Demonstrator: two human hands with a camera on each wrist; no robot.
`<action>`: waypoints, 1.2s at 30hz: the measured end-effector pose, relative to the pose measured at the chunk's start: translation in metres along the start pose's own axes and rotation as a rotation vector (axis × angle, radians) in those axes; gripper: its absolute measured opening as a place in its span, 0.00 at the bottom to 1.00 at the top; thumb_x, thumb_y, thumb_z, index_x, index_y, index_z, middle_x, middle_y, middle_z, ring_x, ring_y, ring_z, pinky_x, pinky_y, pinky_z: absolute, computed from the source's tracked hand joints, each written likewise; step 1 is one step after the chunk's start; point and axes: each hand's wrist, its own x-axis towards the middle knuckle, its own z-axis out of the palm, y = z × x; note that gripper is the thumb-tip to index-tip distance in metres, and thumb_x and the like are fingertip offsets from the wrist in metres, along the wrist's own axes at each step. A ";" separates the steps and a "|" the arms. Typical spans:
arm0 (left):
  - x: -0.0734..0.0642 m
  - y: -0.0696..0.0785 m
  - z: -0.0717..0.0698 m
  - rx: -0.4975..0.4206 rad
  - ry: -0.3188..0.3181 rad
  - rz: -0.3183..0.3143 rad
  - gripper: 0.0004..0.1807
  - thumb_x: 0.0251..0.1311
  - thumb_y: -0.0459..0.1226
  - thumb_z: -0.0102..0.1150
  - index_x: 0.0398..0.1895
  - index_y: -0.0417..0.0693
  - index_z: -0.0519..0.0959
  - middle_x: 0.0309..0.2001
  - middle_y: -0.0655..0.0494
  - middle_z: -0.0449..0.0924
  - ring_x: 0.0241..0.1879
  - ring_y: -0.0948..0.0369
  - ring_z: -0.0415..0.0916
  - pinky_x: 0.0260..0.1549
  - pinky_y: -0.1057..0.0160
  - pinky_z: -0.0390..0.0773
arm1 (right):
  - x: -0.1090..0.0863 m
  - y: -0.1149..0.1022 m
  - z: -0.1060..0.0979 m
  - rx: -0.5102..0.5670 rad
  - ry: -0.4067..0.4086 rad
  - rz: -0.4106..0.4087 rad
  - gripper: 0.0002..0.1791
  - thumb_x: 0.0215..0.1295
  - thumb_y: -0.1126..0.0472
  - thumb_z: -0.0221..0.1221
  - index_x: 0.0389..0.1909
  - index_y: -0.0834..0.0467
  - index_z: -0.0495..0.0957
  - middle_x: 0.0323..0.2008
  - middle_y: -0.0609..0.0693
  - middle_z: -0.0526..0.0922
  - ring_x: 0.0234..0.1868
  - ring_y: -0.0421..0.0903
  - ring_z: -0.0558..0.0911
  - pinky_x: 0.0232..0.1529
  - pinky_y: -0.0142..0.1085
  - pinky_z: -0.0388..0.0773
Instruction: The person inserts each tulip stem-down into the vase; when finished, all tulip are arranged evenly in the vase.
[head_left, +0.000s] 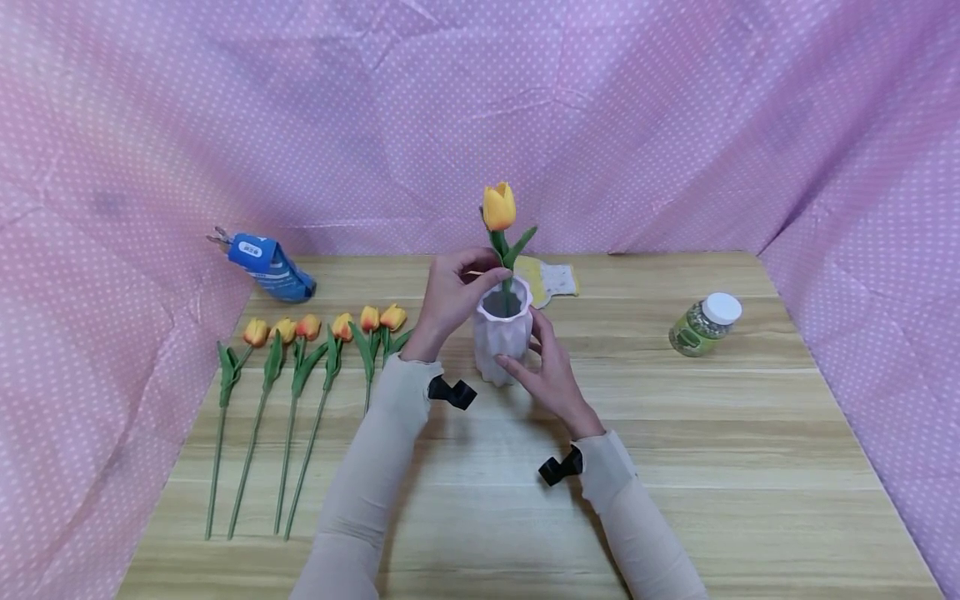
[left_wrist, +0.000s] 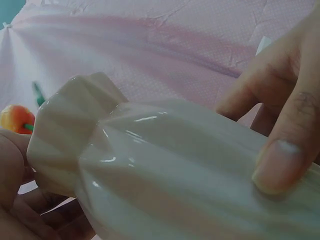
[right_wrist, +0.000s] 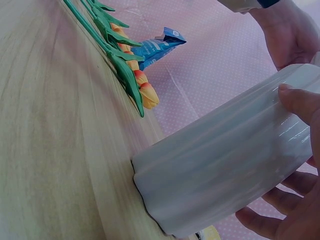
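A white fluted vase point(head_left: 501, 340) stands on the wooden table, with dark filling visible inside its mouth in the head view. One yellow-orange tulip point(head_left: 498, 207) rises upright from it, its lower stem inside the vase. My left hand point(head_left: 456, 293) pinches the tulip's stem just above the rim. Around the right side of the vase, my right hand point(head_left: 553, 367) curls its fingers and thumb, gripping the body; the right wrist view shows the thumb and fingers on opposite sides of the vase point(right_wrist: 220, 155).
Several tulips point(head_left: 293, 400) lie in a row at left. Behind them stands a folded blue bag point(head_left: 272, 268). A white-lidded jar point(head_left: 705, 323) is at right. Behind the vase lies a yellow and white cloth-like item point(head_left: 551, 279). Pink dotted cloth point(head_left: 420, 125) encloses the table.
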 end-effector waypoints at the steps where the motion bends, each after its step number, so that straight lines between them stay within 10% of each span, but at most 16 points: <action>1: -0.001 0.000 -0.001 -0.001 -0.003 0.003 0.11 0.62 0.33 0.67 0.45 0.36 0.85 0.42 0.40 0.87 0.40 0.55 0.83 0.41 0.68 0.85 | 0.000 0.000 0.000 -0.001 -0.001 0.003 0.47 0.64 0.55 0.68 0.78 0.46 0.50 0.76 0.52 0.62 0.74 0.56 0.68 0.70 0.58 0.72; 20: -0.012 0.016 -0.032 -0.085 0.143 0.032 0.15 0.62 0.27 0.64 0.51 0.28 0.80 0.47 0.31 0.83 0.39 0.75 0.80 0.43 0.76 0.83 | 0.000 -0.003 -0.001 0.017 -0.019 0.049 0.48 0.64 0.51 0.68 0.78 0.42 0.49 0.77 0.49 0.61 0.75 0.54 0.66 0.72 0.58 0.69; 28: -0.021 0.016 -0.062 -0.126 0.237 0.121 0.14 0.61 0.24 0.63 0.49 0.27 0.80 0.35 0.72 0.85 0.34 0.71 0.82 0.39 0.72 0.85 | 0.001 -0.002 -0.001 0.021 -0.021 0.052 0.48 0.64 0.51 0.68 0.78 0.43 0.49 0.77 0.49 0.60 0.76 0.54 0.65 0.73 0.57 0.69; 36: -0.034 0.004 -0.091 -0.269 0.288 0.149 0.14 0.60 0.23 0.62 0.43 0.48 0.86 0.34 0.63 0.88 0.33 0.66 0.86 0.39 0.69 0.87 | 0.001 -0.001 0.000 0.025 -0.020 0.040 0.48 0.64 0.52 0.68 0.78 0.43 0.49 0.77 0.49 0.60 0.75 0.54 0.65 0.72 0.57 0.69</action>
